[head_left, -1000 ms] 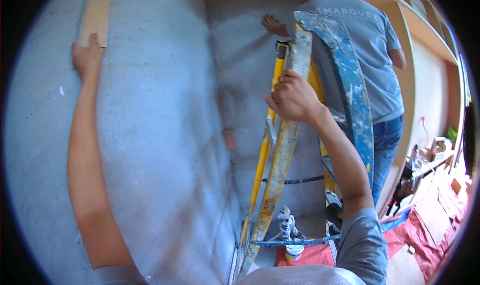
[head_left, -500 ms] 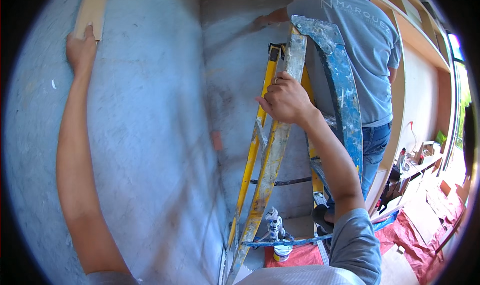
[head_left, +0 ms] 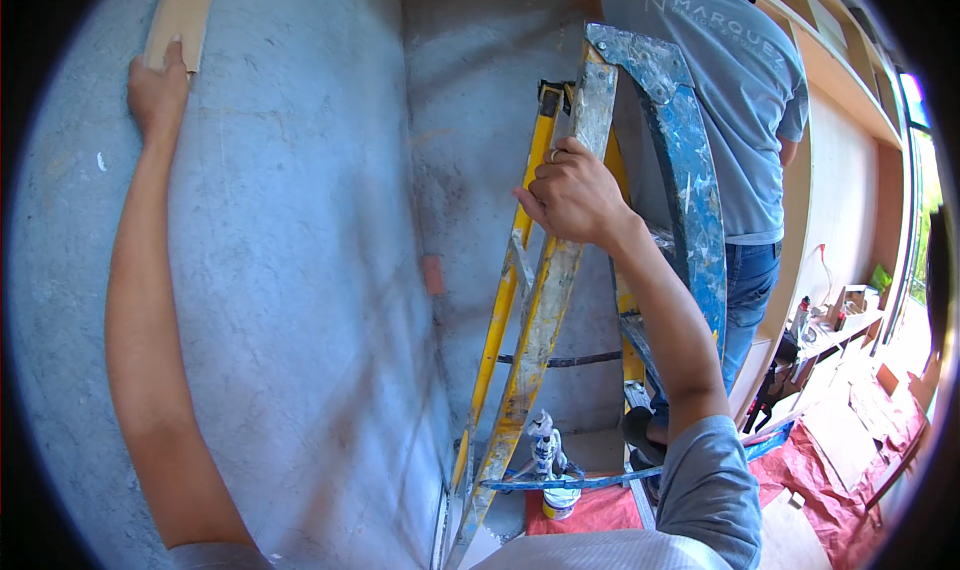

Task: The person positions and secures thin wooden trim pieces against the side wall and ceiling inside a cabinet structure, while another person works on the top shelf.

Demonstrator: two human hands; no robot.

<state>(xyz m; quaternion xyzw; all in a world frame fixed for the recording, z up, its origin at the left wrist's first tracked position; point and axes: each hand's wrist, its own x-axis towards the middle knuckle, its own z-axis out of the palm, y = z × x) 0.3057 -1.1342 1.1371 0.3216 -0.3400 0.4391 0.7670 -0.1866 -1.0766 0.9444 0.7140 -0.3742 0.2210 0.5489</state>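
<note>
A person's left hand (head_left: 160, 95) grasps the lower end of a pale wooden board (head_left: 181, 15), thumb laid on its face and the other fingers largely hidden, as the board runs upward along a gray, rough-finished wall (head_left: 290, 190) at the upper left. The right hand (head_left: 578, 192), a ring on one finger, is wrapped around the paint-spattered side rail of a yellow-and-blue stepladder (head_left: 596, 98), just below its top. Beyond the ladder, a co-worker (head_left: 725, 115) in a gray T-shirt and jeans stands back to the camera, beside tall wooden shelving (head_left: 843, 85). Low behind the ladder's front rail, a white bottle (head_left: 542, 444) shows near a white tub (head_left: 561, 503), while crumpled red sheeting (head_left: 800, 468) covers part of the floor at the right.
</note>
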